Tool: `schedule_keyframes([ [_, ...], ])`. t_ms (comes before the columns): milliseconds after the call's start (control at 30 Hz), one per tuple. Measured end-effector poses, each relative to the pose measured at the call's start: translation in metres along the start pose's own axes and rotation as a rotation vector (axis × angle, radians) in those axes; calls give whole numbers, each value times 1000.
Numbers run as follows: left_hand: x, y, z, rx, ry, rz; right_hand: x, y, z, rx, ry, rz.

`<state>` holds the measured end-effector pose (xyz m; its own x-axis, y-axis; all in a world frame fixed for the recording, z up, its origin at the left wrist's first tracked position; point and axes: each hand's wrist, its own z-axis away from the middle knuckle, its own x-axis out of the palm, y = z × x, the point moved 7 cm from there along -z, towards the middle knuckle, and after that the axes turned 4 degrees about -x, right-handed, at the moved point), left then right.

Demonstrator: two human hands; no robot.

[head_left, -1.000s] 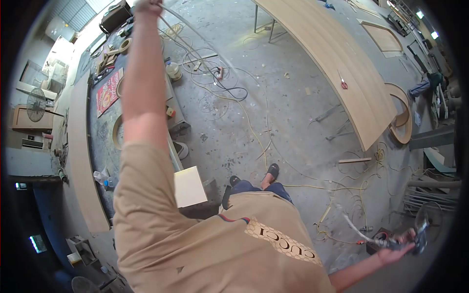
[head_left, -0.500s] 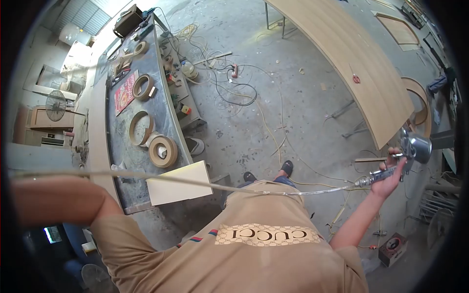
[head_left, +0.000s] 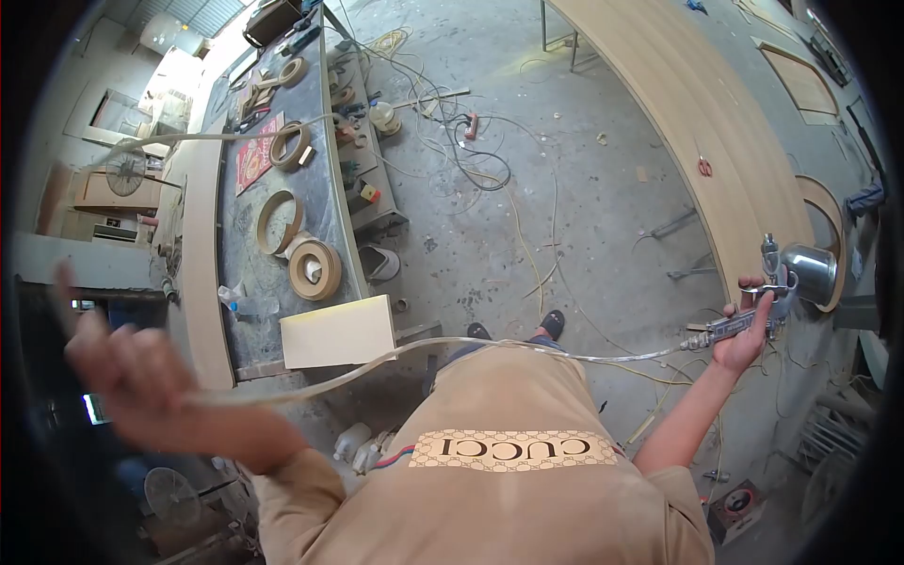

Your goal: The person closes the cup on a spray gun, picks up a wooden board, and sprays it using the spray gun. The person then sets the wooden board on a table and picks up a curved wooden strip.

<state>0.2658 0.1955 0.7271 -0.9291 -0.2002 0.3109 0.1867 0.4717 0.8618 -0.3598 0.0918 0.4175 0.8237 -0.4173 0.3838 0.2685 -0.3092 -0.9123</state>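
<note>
My right hand (head_left: 741,347) is closed around the handle of a metal spray gun (head_left: 733,327), fingers near its trigger. A silvery cup (head_left: 812,273) is fixed to the gun at the right. From the gun's handle a pale air hose (head_left: 452,347) runs left across my front to my raised left hand (head_left: 132,367). That hand is smeared by motion, one finger seemingly pointing up and the others curled. The hose meets it near the wrist; whether the fingers grip it is not clear. Another hose stretch (head_left: 226,137) hangs over the workbench (head_left: 325,231).
Rolls of edge banding (head_left: 314,270) and a pale board (head_left: 337,332) lie on the workbench at left. A long wood panel (head_left: 683,104) on metal legs stands at right, with red-handled scissors (head_left: 704,167) on it. Cables (head_left: 485,179) cross the floor.
My left arm has swung, bringing the blurred hand into view. The hose has dropped into a curve, and part now arcs above the bench. The spray gun has tilted slightly, still in my right hand.
</note>
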Motion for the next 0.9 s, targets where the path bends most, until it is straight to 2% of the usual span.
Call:
schedule_keyframes([
  [67,-19,-80,16,-91,269,19,-3,-8,-7,-26,0,70],
  [133,-40,-163,40,-196,494,-192,-6,-13,-9,-35,-27,80],
  [200,-13,-228,56,-306,422,-205,-6,-18,-11,-46,-54,110],
  [267,-16,-300,86,-505,381,-29,-6,-16,-13,-31,-66,122],
  [400,-50,-414,152,-763,472,-27,-3,-5,-14,25,-120,110],
  [433,-56,-430,167,-757,487,-25,-1,-3,-15,29,-135,109],
  [500,-62,-462,203,-998,392,-221,4,1,-17,49,-172,120],
  [533,-70,-473,216,-997,409,-220,3,3,-18,52,-193,133],
  [600,-77,-492,245,-1149,170,-518,6,3,-21,58,-217,138],
  [633,-84,-494,255,-1149,192,-517,7,3,-21,52,-219,142],
  [700,-95,-491,269,-1035,87,-775,8,7,-22,66,-264,125],
  [800,-134,-490,302,-1093,277,-766,3,10,-30,-21,-334,340],
  [833,-150,-488,319,-1100,327,-771,3,14,-29,0,-375,325],
  [900,-185,-473,346,-1123,396,-980,1,24,-32,-17,-349,308],
])
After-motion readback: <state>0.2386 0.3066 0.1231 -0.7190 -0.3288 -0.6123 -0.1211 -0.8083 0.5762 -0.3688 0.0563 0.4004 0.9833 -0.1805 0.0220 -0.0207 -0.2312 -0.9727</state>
